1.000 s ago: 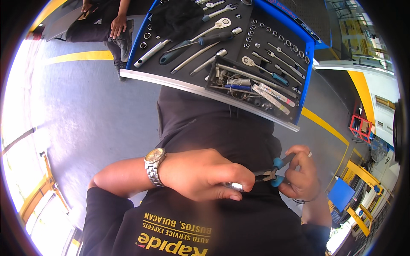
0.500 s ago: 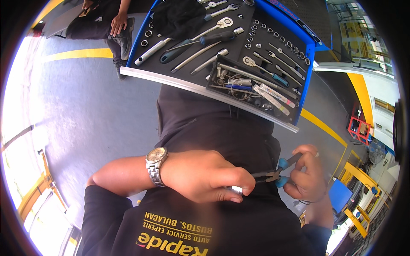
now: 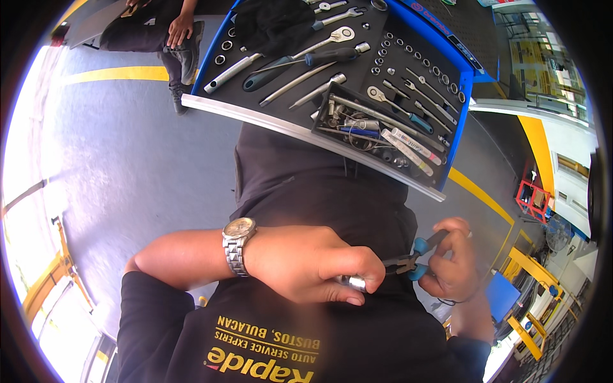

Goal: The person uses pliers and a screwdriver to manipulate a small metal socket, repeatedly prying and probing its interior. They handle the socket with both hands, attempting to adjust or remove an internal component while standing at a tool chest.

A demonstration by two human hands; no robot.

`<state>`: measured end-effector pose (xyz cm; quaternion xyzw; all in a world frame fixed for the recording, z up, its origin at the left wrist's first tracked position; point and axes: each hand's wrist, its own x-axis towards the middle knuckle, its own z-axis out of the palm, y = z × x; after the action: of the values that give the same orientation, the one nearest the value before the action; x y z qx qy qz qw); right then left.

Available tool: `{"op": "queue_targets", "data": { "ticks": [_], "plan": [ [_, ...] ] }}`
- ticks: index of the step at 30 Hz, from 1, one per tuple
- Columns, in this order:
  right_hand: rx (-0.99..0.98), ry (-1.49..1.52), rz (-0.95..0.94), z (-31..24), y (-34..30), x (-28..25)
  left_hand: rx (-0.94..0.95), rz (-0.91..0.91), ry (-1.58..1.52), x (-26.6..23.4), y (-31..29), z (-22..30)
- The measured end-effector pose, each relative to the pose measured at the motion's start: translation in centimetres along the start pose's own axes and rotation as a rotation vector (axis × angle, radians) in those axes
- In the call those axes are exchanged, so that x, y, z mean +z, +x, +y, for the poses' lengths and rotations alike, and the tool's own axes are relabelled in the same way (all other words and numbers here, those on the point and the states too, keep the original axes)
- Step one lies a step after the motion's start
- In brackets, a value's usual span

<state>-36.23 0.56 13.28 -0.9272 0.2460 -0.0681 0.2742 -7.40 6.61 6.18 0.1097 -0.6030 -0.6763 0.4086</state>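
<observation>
left hand point(image 3: 306, 265): closing round a small metal socket point(image 3: 351, 282), steadying it for the pliers
right hand point(image 3: 453, 268): squeezing blue-handled pliers point(image 3: 408, 258), nose meeting the socket

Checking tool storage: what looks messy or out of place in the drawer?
The small black tray at the tool drawer's front right holds loose bits and drivers heaped crosswise, and a black cloth lies bunched over the back left. Elsewhere the tools lie in order.

My blue-handled pliers point(image 3: 408, 260) and silver socket point(image 3: 352, 281) against my black shirt point(image 3: 306, 191), beyond it a blue tray point(image 3: 461, 96), grey floor point(image 3: 128, 153) striped yellow.
</observation>
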Motion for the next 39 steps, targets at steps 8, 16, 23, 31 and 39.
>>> {"op": "queue_targets", "data": {
  "ticks": [8,16,23,31,39],
  "plan": [
    [0.020,-0.027,0.000,-0.2,0.6,-1.0,0.079,0.077,-0.042,-0.2,0.5,0.2],
    [0.021,0.112,0.018,1.1,0.9,-1.5,0.202,0.135,-0.029,-0.8,2.4,1.2],
    [0.024,-0.001,0.092,1.4,1.0,-2.9,0.285,0.190,-0.138,-0.9,3.6,1.7],
    [-0.001,-0.100,0.125,0.2,1.6,-5.3,0.268,0.208,-0.259,-0.6,4.4,3.0],
    [-0.049,-0.238,0.106,-0.6,1.6,-6.2,0.284,0.187,-0.064,-0.7,5.2,3.8]
  ]
}}
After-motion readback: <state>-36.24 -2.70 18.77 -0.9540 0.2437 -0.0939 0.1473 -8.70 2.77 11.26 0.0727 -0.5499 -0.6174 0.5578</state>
